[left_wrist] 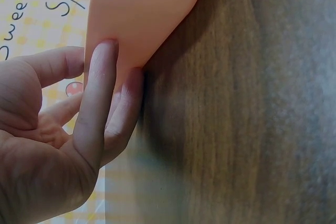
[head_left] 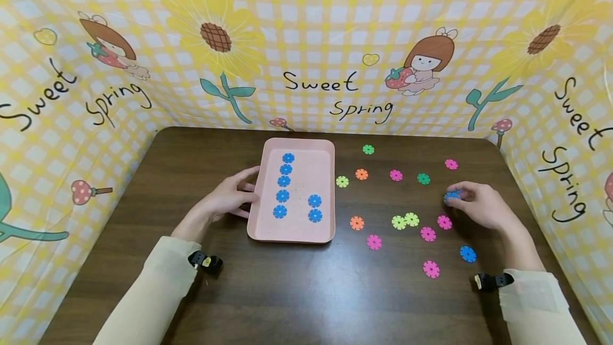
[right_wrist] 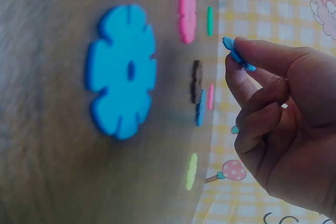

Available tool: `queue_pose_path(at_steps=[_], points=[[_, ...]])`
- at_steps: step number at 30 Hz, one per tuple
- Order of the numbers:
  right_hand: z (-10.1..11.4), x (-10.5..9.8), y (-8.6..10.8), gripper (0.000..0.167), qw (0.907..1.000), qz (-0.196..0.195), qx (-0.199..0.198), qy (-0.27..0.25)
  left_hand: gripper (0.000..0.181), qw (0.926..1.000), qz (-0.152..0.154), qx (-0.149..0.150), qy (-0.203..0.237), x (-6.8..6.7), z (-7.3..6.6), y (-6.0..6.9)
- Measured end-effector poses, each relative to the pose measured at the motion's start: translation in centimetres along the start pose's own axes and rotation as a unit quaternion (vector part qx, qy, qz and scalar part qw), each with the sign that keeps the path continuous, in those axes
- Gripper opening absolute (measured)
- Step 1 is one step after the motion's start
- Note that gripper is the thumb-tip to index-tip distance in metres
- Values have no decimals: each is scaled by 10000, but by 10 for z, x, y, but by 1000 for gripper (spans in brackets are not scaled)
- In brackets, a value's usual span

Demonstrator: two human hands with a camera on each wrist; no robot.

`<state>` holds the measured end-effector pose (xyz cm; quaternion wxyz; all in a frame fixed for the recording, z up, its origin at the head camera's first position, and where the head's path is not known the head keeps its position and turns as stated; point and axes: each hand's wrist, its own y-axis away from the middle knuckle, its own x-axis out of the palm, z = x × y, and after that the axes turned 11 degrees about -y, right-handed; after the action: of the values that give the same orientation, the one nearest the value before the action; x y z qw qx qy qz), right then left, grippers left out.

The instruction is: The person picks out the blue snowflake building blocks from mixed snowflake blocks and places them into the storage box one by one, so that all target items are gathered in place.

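Note:
My right hand [head_left: 481,204] pinches a blue snowflake disc [right_wrist: 239,55] between thumb and finger, raised above the table in the right wrist view. Another blue disc [head_left: 467,254] lies on the table nearer to me. My left hand [head_left: 229,196] is at the left side of a pink tray [head_left: 323,153]. Its fingertips [left_wrist: 106,51] touch the outer wall there, none of them curled over the rim. Inside the tray, several blue discs [head_left: 284,181] form a column at the left, and two blue discs [head_left: 314,200] lie one below the other at the right.
Right of the tray, loose discs are scattered on the brown table [head_left: 287,292]: pink [head_left: 431,269], orange [head_left: 356,223], green [head_left: 423,179] and yellow-green [head_left: 398,222]. A dark brown disc [right_wrist: 196,80] appears in the right wrist view. Checked cloth [head_left: 316,41] surrounds the back and sides.

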<state>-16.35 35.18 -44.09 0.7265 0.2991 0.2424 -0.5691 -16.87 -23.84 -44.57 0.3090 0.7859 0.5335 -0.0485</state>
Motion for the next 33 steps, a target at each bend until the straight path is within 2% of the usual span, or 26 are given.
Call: queue_pose_path(at_steps=[6,18,28,33], points=[[11,-1,-1,41,9998,-83,-95,-132,84,10000,2,25,-26,0,-1,-1],[40,2,-7,30,9979,-219,-481,-381,82,10000,6,42,-38,-1,1,-4],[65,29,-22,14,9943,60,-866,-624,82,10000,4,29,-35,-1,2,-4],[80,47,-31,14,9924,199,-1010,-679,82,10000,9,29,-34,0,4,-4]])
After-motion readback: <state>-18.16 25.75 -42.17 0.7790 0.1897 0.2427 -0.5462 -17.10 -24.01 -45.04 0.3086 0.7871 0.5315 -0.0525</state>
